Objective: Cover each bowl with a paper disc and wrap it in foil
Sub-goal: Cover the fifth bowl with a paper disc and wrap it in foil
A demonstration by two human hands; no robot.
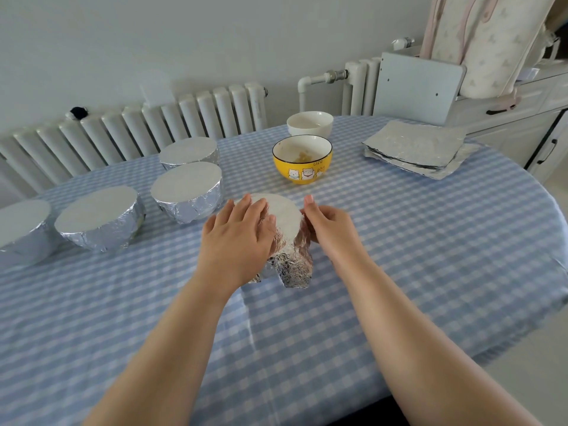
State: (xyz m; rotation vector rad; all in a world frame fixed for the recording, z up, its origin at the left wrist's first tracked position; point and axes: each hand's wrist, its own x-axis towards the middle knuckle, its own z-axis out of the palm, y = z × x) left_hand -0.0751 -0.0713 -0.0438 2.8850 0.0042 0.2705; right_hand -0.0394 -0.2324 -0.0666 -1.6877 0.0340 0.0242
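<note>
On the counter (430,241), the bowl being wrapped (287,222) sits near the middle, with the left hand (238,238) on its left side and the right hand (330,226) on its right. Behind it stands an open bowl (302,159), and another bowl (309,123) behind that. Four wrapped bowls (187,195) lie to the left. A stack of foil sheets (418,147) lies at the far right. A radiator (138,133) runs behind the counter.
</note>
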